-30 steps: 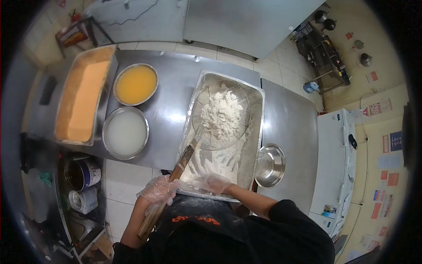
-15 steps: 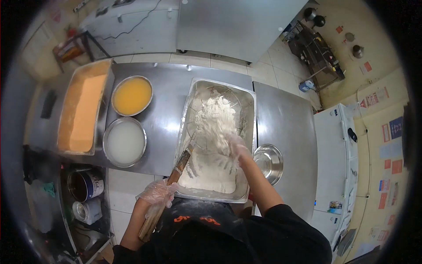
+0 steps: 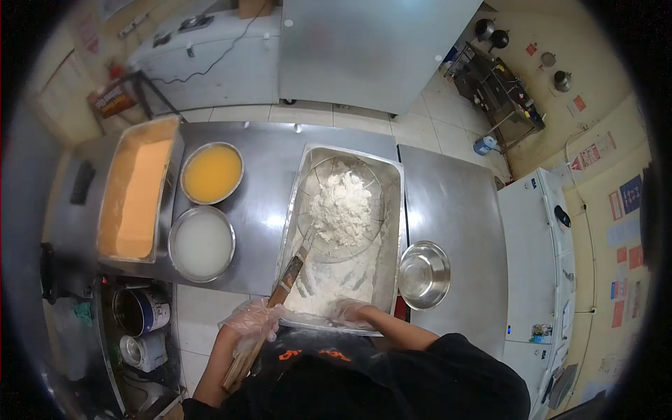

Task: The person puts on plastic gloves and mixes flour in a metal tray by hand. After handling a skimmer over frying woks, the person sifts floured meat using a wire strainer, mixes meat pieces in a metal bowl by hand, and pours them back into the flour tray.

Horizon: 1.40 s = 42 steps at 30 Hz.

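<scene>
My left hand (image 3: 253, 319), in a clear plastic glove, is wrapped round the wooden handle (image 3: 288, 277) of a wire strainer (image 3: 299, 203). White floury clumps (image 3: 343, 210) are heaped on the strainer, which lies in a deep metal tray (image 3: 400, 210). My right hand (image 3: 352, 313), gloved too, is down in the loose flour (image 3: 315, 294) at the tray's near edge. Its fingertips are partly buried or hidden, so their grip cannot be made out.
Left of the tray are a bowl of yellow liquid (image 3: 212, 173), a bowl of whitish liquid (image 3: 201, 244) and a long tray of orange powder (image 3: 136, 196). An empty metal bowl (image 3: 424, 275) stands to the right. Buckets (image 3: 143, 311) sit at lower left.
My right hand went up to the heap on the strainer, then came back down to the near edge of the tray. My left hand keeps its hold. The camera view has shifted slightly.
</scene>
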Motion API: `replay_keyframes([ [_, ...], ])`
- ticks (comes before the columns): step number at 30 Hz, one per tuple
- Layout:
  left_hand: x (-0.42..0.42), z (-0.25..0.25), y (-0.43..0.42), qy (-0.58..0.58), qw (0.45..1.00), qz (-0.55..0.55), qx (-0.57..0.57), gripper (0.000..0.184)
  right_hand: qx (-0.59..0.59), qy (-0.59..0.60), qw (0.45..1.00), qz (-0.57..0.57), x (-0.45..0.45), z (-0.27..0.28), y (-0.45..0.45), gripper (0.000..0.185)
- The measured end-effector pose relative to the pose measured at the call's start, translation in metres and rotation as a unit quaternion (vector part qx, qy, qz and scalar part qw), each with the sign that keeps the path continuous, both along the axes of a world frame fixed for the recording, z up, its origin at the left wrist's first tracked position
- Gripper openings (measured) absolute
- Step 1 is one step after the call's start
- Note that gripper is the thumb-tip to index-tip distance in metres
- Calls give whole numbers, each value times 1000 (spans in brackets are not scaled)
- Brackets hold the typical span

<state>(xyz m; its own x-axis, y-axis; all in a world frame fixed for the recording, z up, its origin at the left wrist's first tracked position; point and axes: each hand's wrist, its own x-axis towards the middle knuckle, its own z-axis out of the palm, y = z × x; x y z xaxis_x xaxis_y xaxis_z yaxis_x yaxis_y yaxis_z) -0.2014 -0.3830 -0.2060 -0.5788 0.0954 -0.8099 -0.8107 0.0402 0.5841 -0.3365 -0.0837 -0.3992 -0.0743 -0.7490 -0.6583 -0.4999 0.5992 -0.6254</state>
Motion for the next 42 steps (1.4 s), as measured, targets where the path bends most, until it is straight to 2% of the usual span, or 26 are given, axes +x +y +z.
replay_keyframes([
  [1,-1,1,0,5,1000,-1,4,36,-4,4,1000,2,-8,19,-7,41],
  [3,-1,2,-1,10,1000,-1,3,35,86,-169,979,-76,-29,63,-23,47],
  [4,-2,-1,-1,34,999,1,10,38,22,-135,987,-86,-43,74,-28,58],
  [6,-8,-5,0,61,998,1,14,42,49,-115,933,-338,-56,153,-54,59],
  [7,-10,-7,1,52,997,15,61,44,38,-195,867,-456,-70,160,-62,57],
  [8,-12,-7,2,43,993,29,108,49,30,-237,825,-512,-74,158,-61,56],
  [9,-13,-4,7,43,993,25,104,49,21,-275,778,-565,-78,155,-60,55],
  [10,-16,0,16,33,993,56,94,51,-66,-235,747,-619,-80,135,-55,46],
  [12,-25,9,25,27,993,81,76,55,-160,-194,702,-667,-79,81,-40,37],
  [13,-29,16,29,17,1000,20,17,52,-224,95,827,-507,-70,45,-26,34],
  [14,-30,22,31,5,998,-40,-40,51,-256,374,844,-285,-62,25,-16,32],
  [16,-28,27,25,5,999,-38,-7,57,-63,257,946,-188,-33,74,1,30],
  [18,-28,43,25,2,999,-34,29,63,17,185,973,-134,-6,58,19,34],
  [20,-30,80,30,-20,997,18,67,66,62,189,975,-98,3,112,2,38],
  [22,-27,94,28,-32,995,27,86,66,108,194,973,-61,0,98,3,42],
  [23,-26,101,25,-41,993,36,104,66,89,197,973,-74,-7,43,10,45],
  [24,-25,107,23,-44,993,34,102,66,70,200,973,-87,-8,10,14,49],
  [28,-25,137,23,-48,995,26,84,69,0,349,933,-90,-61,-102,-28,48],
  [30,-29,146,21,-49,995,37,82,71,-81,348,928,-103,-55,-102,-49,43],
  [33,-39,155,13,-18,998,26,61,73,-230,269,929,-104,-33,-86,-63,37],
  [35,-48,162,12,-8,998,46,31,76,-210,296,920,-150,-52,-84,-67,33],
  [37,-56,161,6,7,997,65,39,76,-116,372,877,-280,-113,-100,-65,30],
  [38,-57,161,5,26,996,77,43,77,-112,387,836,-373,-149,-107,-64,29],
  [40,-67,166,3,26,994,96,38,77,-326,335,674,-573,-231,-133,-64,31],
  [42,-73,169,3,36,992,113,33,78,-339,97,568,-743,-283,-136,-76,38],
])
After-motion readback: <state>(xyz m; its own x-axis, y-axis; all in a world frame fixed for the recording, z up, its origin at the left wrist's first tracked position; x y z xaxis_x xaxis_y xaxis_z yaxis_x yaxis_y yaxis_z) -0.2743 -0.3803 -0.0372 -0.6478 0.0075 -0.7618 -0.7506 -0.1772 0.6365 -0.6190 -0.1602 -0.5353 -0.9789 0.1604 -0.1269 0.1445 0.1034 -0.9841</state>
